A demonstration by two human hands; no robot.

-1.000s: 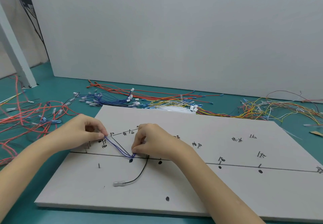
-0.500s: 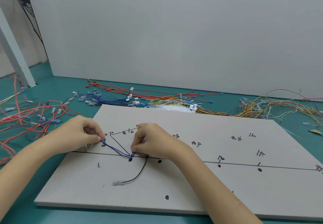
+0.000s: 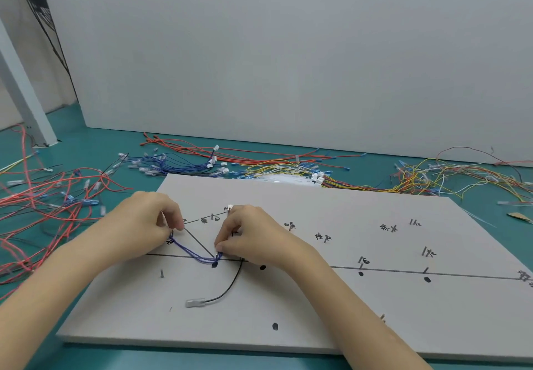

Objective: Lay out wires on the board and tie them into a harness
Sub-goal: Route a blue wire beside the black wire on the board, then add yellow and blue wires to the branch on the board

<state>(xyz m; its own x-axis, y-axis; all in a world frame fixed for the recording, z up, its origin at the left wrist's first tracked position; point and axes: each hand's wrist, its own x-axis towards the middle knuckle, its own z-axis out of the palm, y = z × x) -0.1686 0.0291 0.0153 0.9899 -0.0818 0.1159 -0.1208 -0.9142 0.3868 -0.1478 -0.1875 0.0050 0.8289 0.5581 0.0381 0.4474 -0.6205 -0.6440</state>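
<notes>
A green table [image 3: 86,352] is backed by a white wall panel [image 3: 288,52]. On the table a pale board [image 3: 375,312] is laid flat, marked with a long black line, black dots, handwritten labels and a few short pins.

Both hands are set on the board's left part. The left hand [image 3: 144,222] is closed in a pinch on one end of a small bundle of blue wires [image 3: 193,254]; the right hand [image 3: 248,239] is pinched on the other end, low by a black dot on the line. Between the two grips the bundle is hung in a shallow sag just over the board, running down and rightward from the left fingers to the right fingertips.

From under the right hand a black wire [image 3: 227,286] is curved toward the near edge and ended in a clear-sleeved terminal [image 3: 195,302]. A white connector [image 3: 230,207] is seen just behind the right knuckles.

Loose wires are heaped around the board: red wires [image 3: 43,211] at the left, a blue loom [image 3: 173,164] behind, yellow wires [image 3: 418,179] at the right rear.
</notes>
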